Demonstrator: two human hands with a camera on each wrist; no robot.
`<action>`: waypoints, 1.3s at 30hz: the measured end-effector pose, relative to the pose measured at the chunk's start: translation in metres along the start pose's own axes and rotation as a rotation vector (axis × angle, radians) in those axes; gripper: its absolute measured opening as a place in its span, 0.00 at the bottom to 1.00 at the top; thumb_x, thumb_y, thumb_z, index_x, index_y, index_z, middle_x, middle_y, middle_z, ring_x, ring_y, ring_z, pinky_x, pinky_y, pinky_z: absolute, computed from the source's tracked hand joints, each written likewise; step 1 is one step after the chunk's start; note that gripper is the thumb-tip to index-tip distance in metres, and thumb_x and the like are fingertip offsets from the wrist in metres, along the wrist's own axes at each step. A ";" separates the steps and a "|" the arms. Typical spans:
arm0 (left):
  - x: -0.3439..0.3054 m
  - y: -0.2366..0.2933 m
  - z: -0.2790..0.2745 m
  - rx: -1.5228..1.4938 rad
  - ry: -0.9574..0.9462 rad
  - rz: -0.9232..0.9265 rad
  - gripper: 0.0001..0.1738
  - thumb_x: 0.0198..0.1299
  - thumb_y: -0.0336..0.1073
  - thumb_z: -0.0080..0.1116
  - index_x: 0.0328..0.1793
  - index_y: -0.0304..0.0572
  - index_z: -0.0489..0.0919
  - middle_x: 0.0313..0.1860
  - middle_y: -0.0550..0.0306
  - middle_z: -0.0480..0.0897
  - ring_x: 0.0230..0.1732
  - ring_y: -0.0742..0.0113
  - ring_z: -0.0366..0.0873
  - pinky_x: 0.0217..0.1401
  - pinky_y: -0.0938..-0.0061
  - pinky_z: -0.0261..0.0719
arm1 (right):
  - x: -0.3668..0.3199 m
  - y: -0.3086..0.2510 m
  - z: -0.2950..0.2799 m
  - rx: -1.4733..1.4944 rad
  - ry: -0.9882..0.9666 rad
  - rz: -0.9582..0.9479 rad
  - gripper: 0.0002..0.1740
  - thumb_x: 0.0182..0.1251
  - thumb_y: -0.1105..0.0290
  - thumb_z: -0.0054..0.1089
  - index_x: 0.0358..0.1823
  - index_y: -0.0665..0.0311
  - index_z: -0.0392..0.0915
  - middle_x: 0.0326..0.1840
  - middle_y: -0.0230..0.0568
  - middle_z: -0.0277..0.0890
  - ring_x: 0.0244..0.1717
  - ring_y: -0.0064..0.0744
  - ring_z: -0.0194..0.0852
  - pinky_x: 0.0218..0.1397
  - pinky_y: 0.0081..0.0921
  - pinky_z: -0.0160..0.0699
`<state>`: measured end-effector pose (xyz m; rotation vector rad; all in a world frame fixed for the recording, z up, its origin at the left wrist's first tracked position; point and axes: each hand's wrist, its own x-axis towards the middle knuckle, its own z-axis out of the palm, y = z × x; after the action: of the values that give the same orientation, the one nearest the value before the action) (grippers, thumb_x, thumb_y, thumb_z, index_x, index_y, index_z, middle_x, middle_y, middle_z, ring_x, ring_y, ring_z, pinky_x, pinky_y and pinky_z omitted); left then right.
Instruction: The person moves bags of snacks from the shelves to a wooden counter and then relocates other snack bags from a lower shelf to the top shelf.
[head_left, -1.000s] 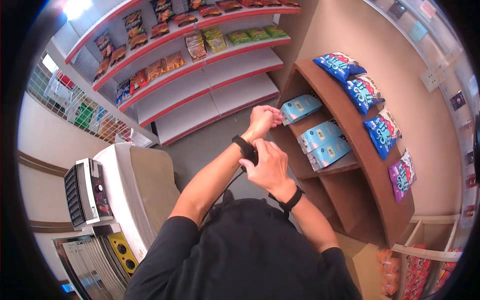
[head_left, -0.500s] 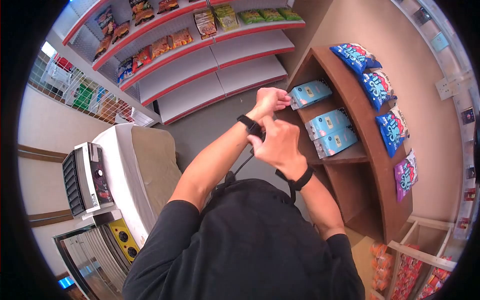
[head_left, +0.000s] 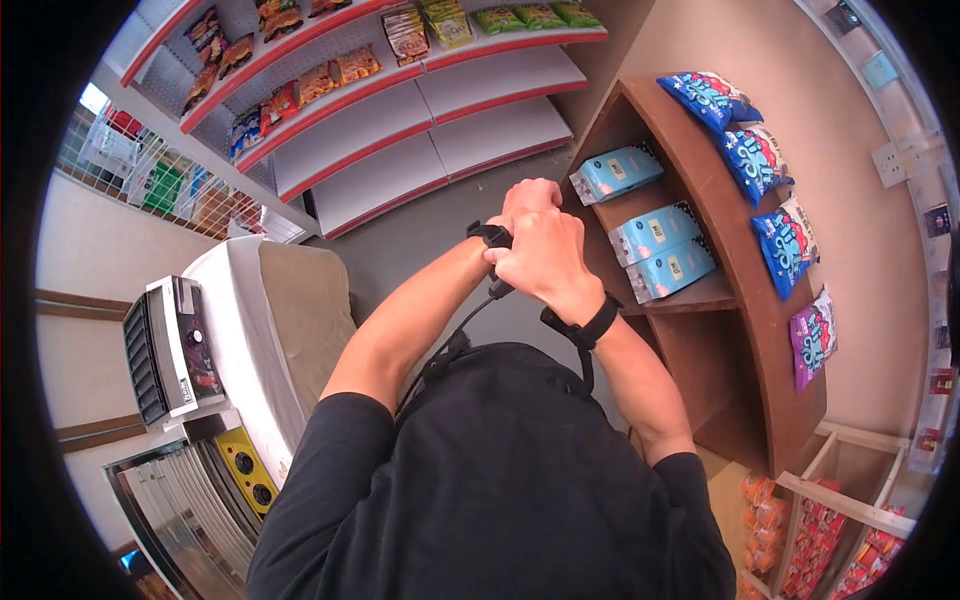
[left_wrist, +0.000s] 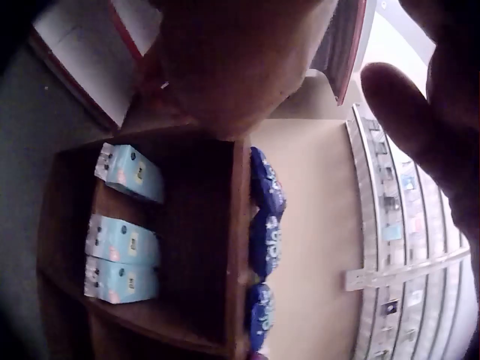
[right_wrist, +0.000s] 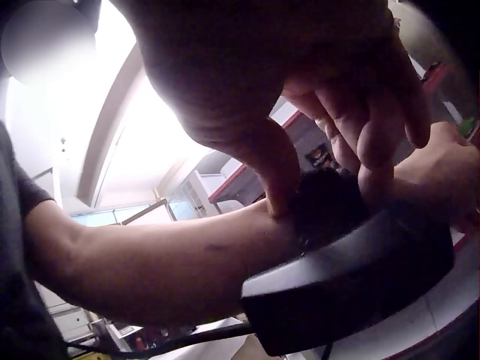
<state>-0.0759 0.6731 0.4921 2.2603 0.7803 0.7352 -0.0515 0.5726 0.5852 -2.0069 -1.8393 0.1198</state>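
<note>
Near the centre of the head view, both forearms are raised before the chest. The right hand (head_left: 545, 255) lies over the left wrist, its thumb and fingers curled onto the black wrist camera (head_left: 492, 236) strapped there. The left hand (head_left: 530, 193) sits just above, touching the right. Its fingers are mostly hidden, so I cannot tell whether they are curled or straight.
</note>
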 end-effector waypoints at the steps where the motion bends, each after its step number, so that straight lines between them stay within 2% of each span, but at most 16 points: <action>1: 0.004 -0.001 -0.001 0.001 0.001 -0.001 0.10 0.56 0.29 0.60 0.43 0.34 0.84 0.38 0.42 0.88 0.46 0.41 0.86 0.49 0.53 0.83 | -0.001 0.001 0.001 -0.031 0.005 0.001 0.18 0.48 0.57 0.73 0.30 0.68 0.88 0.25 0.54 0.84 0.31 0.51 0.87 0.37 0.46 0.83; 3: 0.018 -0.009 -0.001 0.260 -0.382 0.054 0.10 0.56 0.34 0.62 0.41 0.36 0.83 0.40 0.41 0.87 0.47 0.40 0.85 0.48 0.51 0.83 | -0.005 0.003 -0.004 0.011 -0.086 0.053 0.18 0.48 0.57 0.73 0.30 0.68 0.88 0.25 0.54 0.84 0.31 0.53 0.87 0.37 0.46 0.83; 4: 0.018 -0.013 0.000 0.260 -0.382 0.055 0.10 0.56 0.34 0.62 0.41 0.36 0.83 0.40 0.41 0.87 0.47 0.40 0.85 0.48 0.51 0.83 | -0.007 0.003 -0.006 0.049 -0.177 0.105 0.19 0.48 0.57 0.73 0.30 0.68 0.88 0.25 0.55 0.84 0.32 0.54 0.87 0.37 0.46 0.83; 6: 0.016 -0.018 0.004 0.398 -0.431 0.287 0.12 0.56 0.41 0.61 0.34 0.41 0.87 0.38 0.38 0.88 0.45 0.41 0.87 0.47 0.55 0.85 | -0.012 0.008 0.000 0.065 -0.157 0.107 0.19 0.48 0.57 0.73 0.29 0.68 0.88 0.25 0.55 0.84 0.32 0.54 0.87 0.38 0.46 0.83; 11: 0.023 -0.019 0.015 0.539 -0.588 0.276 0.11 0.56 0.40 0.62 0.36 0.43 0.88 0.38 0.41 0.89 0.46 0.43 0.88 0.48 0.55 0.86 | -0.020 0.009 0.001 0.089 -0.134 0.130 0.19 0.48 0.57 0.74 0.30 0.68 0.87 0.26 0.56 0.84 0.32 0.54 0.87 0.38 0.46 0.83; 13: 0.027 -0.017 0.016 0.552 -0.584 0.258 0.11 0.55 0.39 0.62 0.37 0.42 0.89 0.40 0.41 0.89 0.47 0.43 0.88 0.50 0.55 0.86 | -0.023 0.012 -0.001 0.177 -0.008 0.102 0.20 0.48 0.57 0.76 0.35 0.66 0.86 0.26 0.54 0.84 0.32 0.54 0.87 0.38 0.46 0.83; 15: 0.026 -0.013 0.015 0.120 -0.227 -0.130 0.12 0.54 0.35 0.63 0.42 0.40 0.90 0.44 0.41 0.89 0.50 0.46 0.88 0.53 0.58 0.85 | -0.026 0.011 -0.003 0.183 0.010 0.118 0.19 0.49 0.58 0.76 0.36 0.65 0.85 0.27 0.53 0.85 0.33 0.53 0.87 0.38 0.46 0.82; 16: 0.029 -0.012 0.013 0.123 -0.227 -0.126 0.12 0.54 0.35 0.63 0.42 0.40 0.90 0.44 0.41 0.89 0.50 0.46 0.88 0.53 0.58 0.85 | -0.029 0.011 -0.004 0.190 0.019 0.136 0.19 0.49 0.59 0.76 0.37 0.64 0.83 0.28 0.52 0.85 0.33 0.53 0.87 0.39 0.45 0.82; 20: 0.035 -0.014 0.010 -0.409 -0.197 -0.463 0.14 0.57 0.30 0.61 0.48 0.37 0.88 0.44 0.46 0.90 0.47 0.57 0.89 0.53 0.63 0.85 | -0.037 0.011 0.006 0.289 0.145 0.063 0.15 0.52 0.63 0.75 0.35 0.63 0.80 0.30 0.47 0.86 0.34 0.49 0.87 0.38 0.43 0.82; 22: 0.036 -0.023 0.011 -0.857 -0.214 -0.648 0.12 0.62 0.29 0.58 0.49 0.34 0.85 0.43 0.47 0.89 0.45 0.59 0.88 0.48 0.66 0.86 | -0.037 0.011 0.004 0.248 0.239 -0.012 0.11 0.53 0.68 0.73 0.33 0.61 0.79 0.28 0.39 0.85 0.32 0.45 0.84 0.35 0.42 0.79; 28: 0.031 -0.016 0.001 -0.928 -0.108 -0.634 0.11 0.66 0.29 0.54 0.50 0.32 0.83 0.43 0.47 0.89 0.42 0.59 0.88 0.46 0.66 0.86 | -0.045 -0.012 -0.009 0.167 0.509 -0.241 0.16 0.51 0.74 0.73 0.43 0.59 0.86 0.22 0.33 0.80 0.26 0.38 0.80 0.31 0.35 0.77; 29: 0.031 -0.016 -0.005 -0.946 -0.136 -0.671 0.12 0.66 0.30 0.55 0.53 0.33 0.81 0.48 0.46 0.87 0.48 0.56 0.87 0.53 0.66 0.85 | -0.048 -0.016 -0.009 0.185 0.450 -0.297 0.28 0.51 0.75 0.70 0.58 0.57 0.84 0.21 0.36 0.79 0.24 0.40 0.79 0.28 0.36 0.76; 30: 0.032 -0.014 -0.009 -0.945 -0.134 -0.674 0.12 0.66 0.30 0.55 0.53 0.33 0.81 0.48 0.46 0.87 0.48 0.56 0.87 0.53 0.66 0.85 | -0.050 -0.017 -0.005 0.187 0.448 -0.298 0.28 0.51 0.75 0.70 0.58 0.57 0.84 0.21 0.36 0.79 0.24 0.40 0.79 0.28 0.36 0.76; 32: 0.034 -0.009 -0.017 -1.127 -0.110 -0.756 0.15 0.67 0.30 0.54 0.57 0.31 0.80 0.49 0.46 0.87 0.50 0.54 0.87 0.55 0.66 0.85 | -0.055 -0.016 0.014 0.175 0.090 -0.284 0.37 0.52 0.75 0.68 0.69 0.57 0.76 0.18 0.40 0.77 0.20 0.44 0.78 0.26 0.40 0.75; 33: 0.035 -0.015 -0.019 -1.151 -0.120 -0.699 0.18 0.69 0.31 0.51 0.61 0.30 0.78 0.51 0.46 0.86 0.51 0.53 0.87 0.55 0.66 0.85 | -0.055 -0.017 0.024 0.187 0.084 -0.297 0.42 0.53 0.75 0.64 0.76 0.55 0.69 0.16 0.42 0.75 0.17 0.48 0.75 0.25 0.43 0.74; 39: 0.044 -0.030 -0.019 -1.050 0.014 -0.782 0.15 0.67 0.29 0.49 0.54 0.31 0.82 0.46 0.46 0.87 0.46 0.57 0.88 0.47 0.70 0.86 | -0.063 -0.037 0.006 0.256 -0.039 -0.319 0.46 0.51 0.78 0.60 0.78 0.52 0.67 0.15 0.44 0.74 0.17 0.51 0.75 0.26 0.45 0.76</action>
<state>-0.0696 0.7294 0.4960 0.9053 0.8957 0.5581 -0.0958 0.5142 0.5793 -1.5323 -2.0278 0.2865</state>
